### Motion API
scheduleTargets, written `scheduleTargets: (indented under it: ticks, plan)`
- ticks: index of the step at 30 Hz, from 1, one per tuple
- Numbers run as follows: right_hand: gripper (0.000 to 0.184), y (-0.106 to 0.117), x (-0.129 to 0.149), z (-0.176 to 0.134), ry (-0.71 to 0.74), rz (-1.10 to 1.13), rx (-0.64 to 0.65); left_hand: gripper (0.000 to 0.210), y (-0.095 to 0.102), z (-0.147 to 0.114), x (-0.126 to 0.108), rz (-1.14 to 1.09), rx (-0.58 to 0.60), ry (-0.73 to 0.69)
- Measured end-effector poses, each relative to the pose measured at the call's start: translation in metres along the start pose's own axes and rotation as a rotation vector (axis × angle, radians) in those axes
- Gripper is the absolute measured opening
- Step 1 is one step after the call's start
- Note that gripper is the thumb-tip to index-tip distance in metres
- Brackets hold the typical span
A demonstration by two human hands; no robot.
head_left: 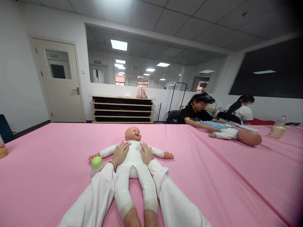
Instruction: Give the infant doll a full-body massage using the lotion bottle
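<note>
A baby doll (134, 155) with a white cloth body lies on its back, its head at the far end and its legs toward me. Its arms stretch out to both sides. My left hand (121, 153) rests flat on the left side of the doll's chest, fingers extended. On the other side of the chest lies my right hand (147, 153), also flat with fingers stretched out. Beside my left wrist stands a bottle with a green cap (96, 163), partly hidden by my sleeve.
A pink cloth (189, 176) covers the table. At the right, a person (197, 110) handles another doll (248, 137) in blue and white clothes. A bottle of pale liquid (277, 130) stands beyond it. Another bottle (3, 149) shows at the left edge.
</note>
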State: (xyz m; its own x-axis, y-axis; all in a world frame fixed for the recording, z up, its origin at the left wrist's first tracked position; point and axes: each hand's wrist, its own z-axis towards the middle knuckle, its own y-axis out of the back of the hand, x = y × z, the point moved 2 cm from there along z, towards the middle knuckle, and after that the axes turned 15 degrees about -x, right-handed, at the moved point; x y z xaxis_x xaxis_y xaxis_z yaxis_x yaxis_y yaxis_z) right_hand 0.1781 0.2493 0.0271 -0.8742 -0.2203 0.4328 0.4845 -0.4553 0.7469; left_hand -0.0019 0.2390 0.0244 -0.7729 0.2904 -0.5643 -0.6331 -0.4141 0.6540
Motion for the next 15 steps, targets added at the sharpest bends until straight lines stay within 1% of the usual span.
scheduleTargets:
  ticks: [2, 4, 8, 11, 13, 15]
  plan:
    - [0.044, -0.001, -0.005, 0.002, -0.006, -0.017, -0.004, 0.042, -0.002, -0.003, 0.01, 0.071, -0.028, 0.037]
    - [0.044, 0.0, -0.01, 0.002, -0.028, -0.037, -0.019, 0.044, 0.0, -0.006, 0.017, 0.161, -0.082, 0.079]
    - [0.045, 0.008, -0.02, -0.003, -0.12, -0.097, -0.097, 0.045, 0.01, -0.014, 0.027, 0.395, -0.238, 0.215]
    - [0.048, 0.015, -0.023, -0.007, -0.169, -0.133, -0.149, 0.047, 0.017, -0.019, 0.029, 0.51, -0.344, 0.333]
    - [0.049, 0.018, -0.022, -0.007, -0.164, -0.142, -0.154, 0.053, 0.018, -0.019, 0.028, 0.542, -0.388, 0.339]
    - [0.049, 0.018, -0.019, -0.006, -0.125, -0.141, -0.136, 0.057, 0.017, -0.018, 0.026, 0.548, -0.395, 0.277]
